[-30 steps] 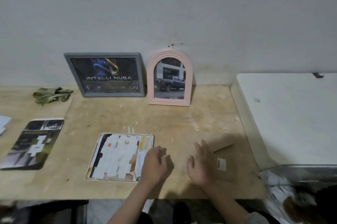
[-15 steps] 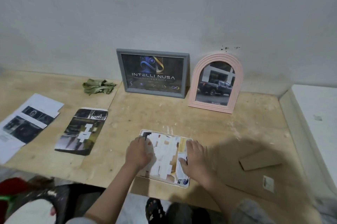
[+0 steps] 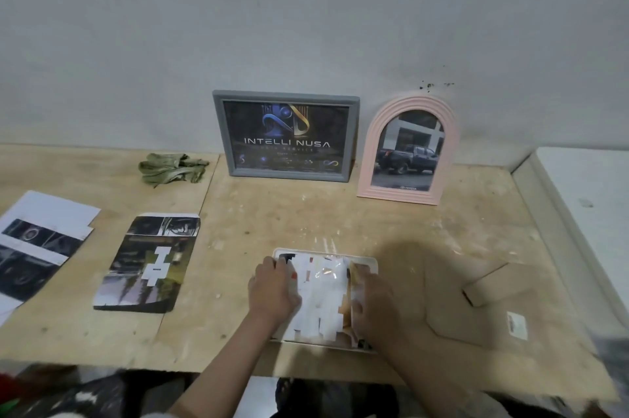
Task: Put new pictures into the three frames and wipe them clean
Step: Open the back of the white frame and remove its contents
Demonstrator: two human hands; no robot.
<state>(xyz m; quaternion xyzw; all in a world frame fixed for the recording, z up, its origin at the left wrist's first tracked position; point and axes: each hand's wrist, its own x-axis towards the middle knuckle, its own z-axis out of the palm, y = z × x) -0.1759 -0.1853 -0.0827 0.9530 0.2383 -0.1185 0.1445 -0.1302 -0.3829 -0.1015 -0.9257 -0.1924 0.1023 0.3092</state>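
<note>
Wooden table (image 3: 306, 213), tape-patched white frame (image 3: 371, 262)

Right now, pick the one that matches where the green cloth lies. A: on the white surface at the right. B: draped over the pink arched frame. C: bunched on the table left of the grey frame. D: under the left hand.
C: the green cloth lies bunched on the table, left of the grey frame, touched by neither hand.
</note>
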